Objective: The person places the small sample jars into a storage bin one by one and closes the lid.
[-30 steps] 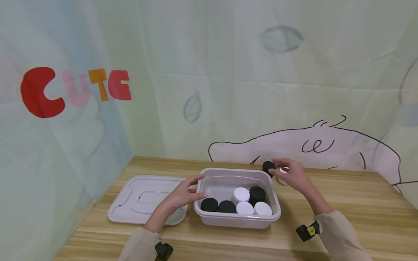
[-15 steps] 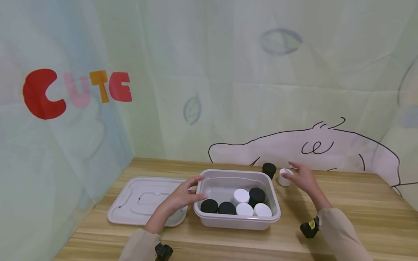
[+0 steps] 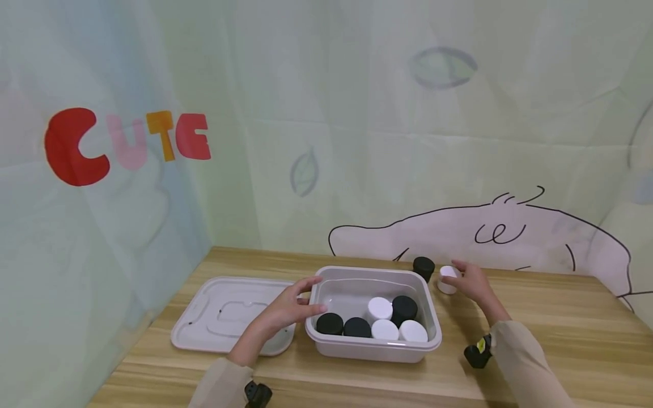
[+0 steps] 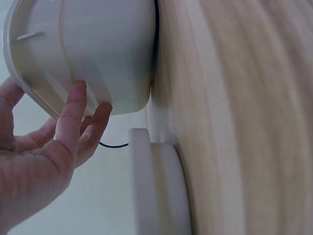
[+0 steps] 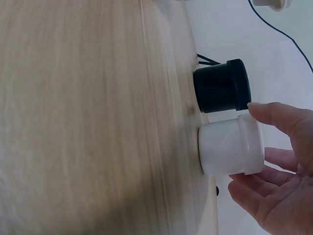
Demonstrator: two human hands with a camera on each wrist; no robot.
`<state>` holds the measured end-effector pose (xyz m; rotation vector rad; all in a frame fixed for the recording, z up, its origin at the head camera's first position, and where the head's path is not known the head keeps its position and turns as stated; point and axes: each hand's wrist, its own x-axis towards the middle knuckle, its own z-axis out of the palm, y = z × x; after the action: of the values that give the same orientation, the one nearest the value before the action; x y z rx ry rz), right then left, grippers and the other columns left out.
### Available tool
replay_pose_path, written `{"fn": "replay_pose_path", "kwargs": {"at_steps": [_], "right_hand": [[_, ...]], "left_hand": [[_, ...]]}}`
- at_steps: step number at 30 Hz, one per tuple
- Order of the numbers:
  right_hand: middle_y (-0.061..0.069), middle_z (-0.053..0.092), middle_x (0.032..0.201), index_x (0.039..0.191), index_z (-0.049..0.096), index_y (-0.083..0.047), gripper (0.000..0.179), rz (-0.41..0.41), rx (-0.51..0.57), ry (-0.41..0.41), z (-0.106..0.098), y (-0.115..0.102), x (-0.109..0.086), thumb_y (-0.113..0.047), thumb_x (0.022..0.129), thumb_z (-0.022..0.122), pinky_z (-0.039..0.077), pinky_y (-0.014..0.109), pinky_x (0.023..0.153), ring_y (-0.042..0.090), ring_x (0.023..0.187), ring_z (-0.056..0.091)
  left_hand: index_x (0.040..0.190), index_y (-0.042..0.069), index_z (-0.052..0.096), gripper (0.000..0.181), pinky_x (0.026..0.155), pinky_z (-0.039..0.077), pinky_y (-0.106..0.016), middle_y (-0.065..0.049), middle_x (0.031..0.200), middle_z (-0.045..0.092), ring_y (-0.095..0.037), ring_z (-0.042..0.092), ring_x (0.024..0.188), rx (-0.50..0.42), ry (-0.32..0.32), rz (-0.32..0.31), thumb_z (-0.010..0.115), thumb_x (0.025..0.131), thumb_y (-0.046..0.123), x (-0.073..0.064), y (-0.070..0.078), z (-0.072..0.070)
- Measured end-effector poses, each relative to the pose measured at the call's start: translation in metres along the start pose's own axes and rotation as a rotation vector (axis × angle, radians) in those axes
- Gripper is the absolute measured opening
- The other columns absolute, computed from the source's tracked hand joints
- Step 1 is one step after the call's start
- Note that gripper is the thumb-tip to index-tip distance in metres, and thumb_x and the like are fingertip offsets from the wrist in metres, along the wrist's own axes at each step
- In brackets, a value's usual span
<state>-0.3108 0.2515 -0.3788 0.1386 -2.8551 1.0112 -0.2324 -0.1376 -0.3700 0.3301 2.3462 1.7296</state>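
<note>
A light grey plastic box stands on the wooden table with several black and white lidded jars inside. My left hand grips its left rim; in the left wrist view, fingertips rest against the outer wall of the box. Behind the box's right end, a white jar stands upright on the table. My right hand holds this jar around its lid, the thumb on one side and fingers on the other. Close beside it stands a black jar, which nothing holds.
The box's pale lid lies flat on the table left of the box, partly behind the left forearm. A printed cloth backdrop rises along the table's back and left edges.
My right hand has moved right, from the black jar to the white jar, and closed around it. My left hand stays on the box rim.
</note>
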Motion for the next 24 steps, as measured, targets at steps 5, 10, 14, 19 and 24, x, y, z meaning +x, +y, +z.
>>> {"fn": "replay_pose_path", "kwargs": {"at_steps": [5, 10, 14, 19, 24], "right_hand": [[0.036, 0.044, 0.123, 0.124, 0.042, 0.018, 0.061, 0.009, 0.000, 0.000, -0.001, 0.001, 0.000, -0.018, 0.081, 0.066, 0.045, 0.046, 0.081, 0.040, 0.101, 0.051], [0.035, 0.046, 0.122, 0.124, 0.042, 0.018, 0.061, 0.036, 0.014, 0.008, -0.004, 0.002, -0.002, -0.020, 0.082, 0.065, 0.048, 0.044, 0.079, 0.038, 0.098, 0.053], [0.035, 0.049, 0.119, 0.123, 0.043, 0.018, 0.061, 0.019, 0.028, 0.023, -0.009, 0.001, -0.004, -0.021, 0.083, 0.066, 0.049, 0.044, 0.079, 0.036, 0.095, 0.054], [0.033, 0.053, 0.115, 0.123, 0.045, 0.016, 0.060, -0.006, 0.049, 0.069, -0.015, -0.009, -0.008, -0.023, 0.082, 0.067, 0.050, 0.039, 0.075, 0.031, 0.088, 0.055], [0.031, 0.054, 0.116, 0.123, 0.047, 0.014, 0.061, -0.022, 0.083, 0.111, -0.021, -0.026, -0.015, -0.028, 0.083, 0.066, 0.051, 0.040, 0.077, 0.033, 0.092, 0.056]], "left_hand": [[0.137, 0.005, 0.037, 0.065, 0.076, 0.052, -0.042, -0.022, 0.138, 0.036, -0.040, 0.049, 0.115, -0.002, -0.001, 0.000, 0.069, 0.081, 0.015, 0.000, 0.000, 0.000], [0.136, 0.005, 0.037, 0.065, 0.076, 0.052, -0.043, -0.022, 0.138, 0.037, -0.041, 0.048, 0.115, 0.002, 0.003, -0.001, 0.070, 0.080, 0.015, 0.000, 0.000, 0.000], [0.136, 0.005, 0.037, 0.065, 0.076, 0.052, -0.043, -0.022, 0.138, 0.037, -0.041, 0.048, 0.115, 0.002, 0.003, -0.002, 0.070, 0.080, 0.014, 0.000, 0.000, 0.000], [0.136, 0.004, 0.038, 0.065, 0.076, 0.052, -0.042, -0.023, 0.138, 0.036, -0.041, 0.049, 0.114, 0.003, 0.004, 0.003, 0.070, 0.080, 0.014, 0.002, -0.001, 0.000], [0.135, 0.003, 0.037, 0.065, 0.076, 0.052, -0.042, -0.023, 0.138, 0.036, -0.041, 0.048, 0.114, -0.005, 0.002, 0.011, 0.070, 0.080, 0.014, 0.002, -0.002, 0.000]]}}
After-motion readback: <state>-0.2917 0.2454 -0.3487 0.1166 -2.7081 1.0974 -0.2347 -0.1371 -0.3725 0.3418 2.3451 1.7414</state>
